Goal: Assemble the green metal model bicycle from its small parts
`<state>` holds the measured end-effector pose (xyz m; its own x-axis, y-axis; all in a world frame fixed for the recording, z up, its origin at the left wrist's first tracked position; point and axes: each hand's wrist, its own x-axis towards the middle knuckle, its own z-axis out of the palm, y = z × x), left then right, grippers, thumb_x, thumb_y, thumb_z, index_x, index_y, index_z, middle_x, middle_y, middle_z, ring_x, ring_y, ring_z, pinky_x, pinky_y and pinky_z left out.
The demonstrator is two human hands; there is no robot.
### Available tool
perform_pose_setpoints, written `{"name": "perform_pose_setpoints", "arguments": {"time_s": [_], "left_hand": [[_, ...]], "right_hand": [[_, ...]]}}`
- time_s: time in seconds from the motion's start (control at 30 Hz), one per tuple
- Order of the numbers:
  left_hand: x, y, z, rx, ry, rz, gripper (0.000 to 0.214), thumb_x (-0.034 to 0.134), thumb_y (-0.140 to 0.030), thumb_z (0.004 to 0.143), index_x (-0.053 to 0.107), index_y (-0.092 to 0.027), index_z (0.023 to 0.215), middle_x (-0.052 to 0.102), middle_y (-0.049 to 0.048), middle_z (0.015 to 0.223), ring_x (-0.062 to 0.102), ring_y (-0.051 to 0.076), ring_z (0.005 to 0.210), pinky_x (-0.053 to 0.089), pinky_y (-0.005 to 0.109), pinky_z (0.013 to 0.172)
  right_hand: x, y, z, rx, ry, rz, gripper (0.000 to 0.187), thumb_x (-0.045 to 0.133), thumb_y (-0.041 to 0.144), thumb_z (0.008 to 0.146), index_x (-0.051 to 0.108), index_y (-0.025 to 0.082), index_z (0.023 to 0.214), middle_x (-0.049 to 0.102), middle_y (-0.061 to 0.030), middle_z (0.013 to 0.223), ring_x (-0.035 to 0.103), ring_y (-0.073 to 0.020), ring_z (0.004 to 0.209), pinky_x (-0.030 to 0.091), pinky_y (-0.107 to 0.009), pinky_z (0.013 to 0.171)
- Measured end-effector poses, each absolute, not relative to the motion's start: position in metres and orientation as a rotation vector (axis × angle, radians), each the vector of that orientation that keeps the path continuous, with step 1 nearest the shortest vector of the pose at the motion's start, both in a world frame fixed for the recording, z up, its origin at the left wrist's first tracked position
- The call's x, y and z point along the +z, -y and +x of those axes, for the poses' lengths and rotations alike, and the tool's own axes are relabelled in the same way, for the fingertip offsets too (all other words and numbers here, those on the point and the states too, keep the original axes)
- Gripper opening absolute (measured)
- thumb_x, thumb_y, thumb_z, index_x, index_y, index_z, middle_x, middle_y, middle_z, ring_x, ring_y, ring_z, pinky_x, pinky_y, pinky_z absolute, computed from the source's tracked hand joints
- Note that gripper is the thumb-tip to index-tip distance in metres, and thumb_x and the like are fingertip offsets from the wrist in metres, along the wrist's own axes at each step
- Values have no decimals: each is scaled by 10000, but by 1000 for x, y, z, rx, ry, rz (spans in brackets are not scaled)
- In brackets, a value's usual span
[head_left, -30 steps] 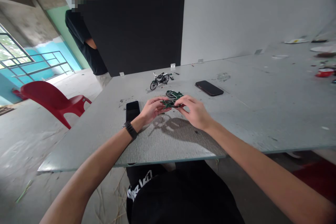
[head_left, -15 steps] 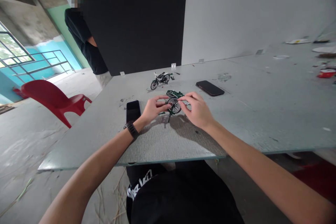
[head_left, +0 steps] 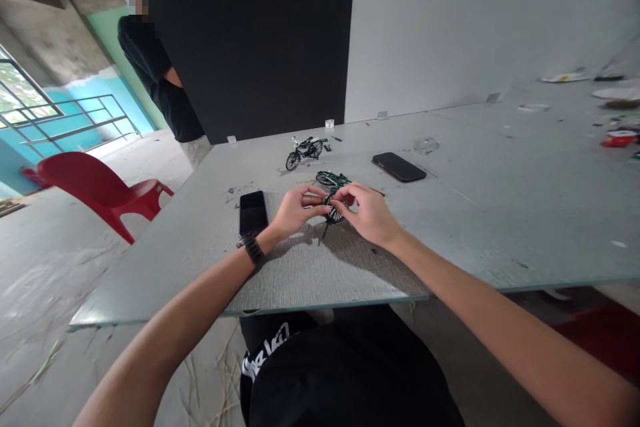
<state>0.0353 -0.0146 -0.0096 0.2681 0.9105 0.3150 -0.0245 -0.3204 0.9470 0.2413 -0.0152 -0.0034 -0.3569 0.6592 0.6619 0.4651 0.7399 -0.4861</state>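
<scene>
A green model bicycle (head_left: 332, 177) rests near the middle of the table, its far wheel lying tilted behind my fingers. Closer to me is a black spoked wheel (head_left: 337, 215) with green parts around it; whether it is joined to the frame cannot be made out. My left hand (head_left: 294, 212) pinches the wheel's upper left side between thumb and fingers. From the other side my right hand (head_left: 370, 213) closes on its upper rim, and the fingertips of both hands nearly meet. Behind them stands a second, dark model bicycle (head_left: 304, 152), upright.
One phone (head_left: 253, 213) lies beside my left wrist, another phone (head_left: 399, 167) beyond my right hand. Black and white panels (head_left: 265, 47) stand along the table's back edge. A person (head_left: 155, 73) stands behind at left, near a red chair (head_left: 95, 180). Packets (head_left: 619, 138) lie far right.
My right hand has moved left, and its fingers now meet my left fingertips over the top of the wheel. The wheel is more covered than before.
</scene>
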Motion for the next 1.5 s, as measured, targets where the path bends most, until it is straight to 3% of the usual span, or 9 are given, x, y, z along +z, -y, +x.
{"name": "perform_pose_setpoints", "arguments": {"time_s": [0.33, 1.5], "left_hand": [[-8, 14, 31, 1189, -746, 1568, 421, 889, -292, 718, 677, -143, 1050, 769, 94, 962, 742, 223, 923, 562, 383, 888], [-12, 14, 31, 1210, -754, 1661, 344, 893, -326, 707, 723, -141, 941, 775, 93, 968, 743, 219, 908, 577, 377, 867]], "right_hand": [[-1, 18, 242, 292, 2159, -716, 74, 495, 231, 1013, 547, 229, 960, 584, -79, 996, 568, -200, 821, 462, -339, 714], [-2, 19, 244, 287, 2188, -785, 150, 523, 341, 1015, 572, 232, 925, 615, -67, 973, 587, -212, 831, 465, -361, 753]]}}
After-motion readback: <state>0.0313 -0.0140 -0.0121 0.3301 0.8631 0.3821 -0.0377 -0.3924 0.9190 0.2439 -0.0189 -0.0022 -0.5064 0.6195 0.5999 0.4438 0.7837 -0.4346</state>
